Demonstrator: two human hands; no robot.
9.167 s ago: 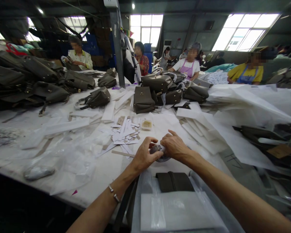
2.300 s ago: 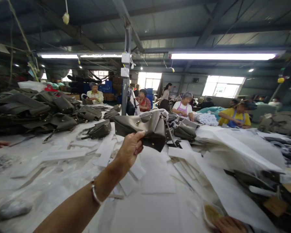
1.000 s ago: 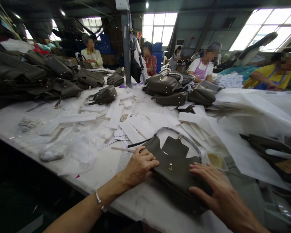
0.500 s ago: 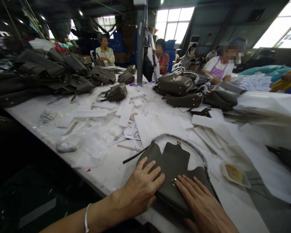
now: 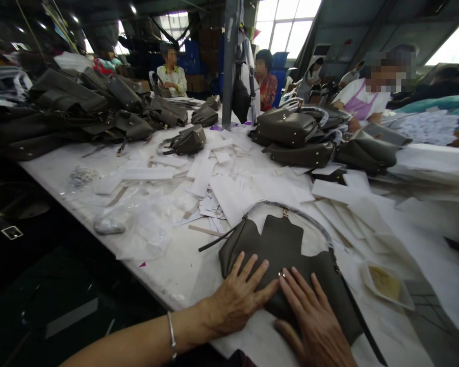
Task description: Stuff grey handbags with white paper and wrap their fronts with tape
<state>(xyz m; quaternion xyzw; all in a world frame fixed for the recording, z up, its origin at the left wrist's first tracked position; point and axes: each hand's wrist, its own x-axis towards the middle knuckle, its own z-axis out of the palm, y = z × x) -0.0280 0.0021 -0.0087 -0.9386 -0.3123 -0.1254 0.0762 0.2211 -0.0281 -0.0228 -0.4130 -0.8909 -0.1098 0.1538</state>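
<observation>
A dark olive handbag lies flat on the white table in front of me, its flap spread away from me. Its shoulder strap, partly in clear wrapping, arches behind the flap. A gold clasp piece sits at the flap's tip. My left hand rests on the bag's left part with fingers spread. On the right part lies my right hand, fingers stretched out flat. Its fingertips are beside a small metal fitting on the bag's front. Neither hand grips anything.
Paper scraps and white sheets litter the table. A plastic tray with a yellowish block stands at right. Bags are piled at the back left and back right, beyond a post. Several co-workers are behind the table.
My left hand has slid right across the bag, closer to my right hand. The bag's right side and strap now show more. The camera view has shifted slightly.
</observation>
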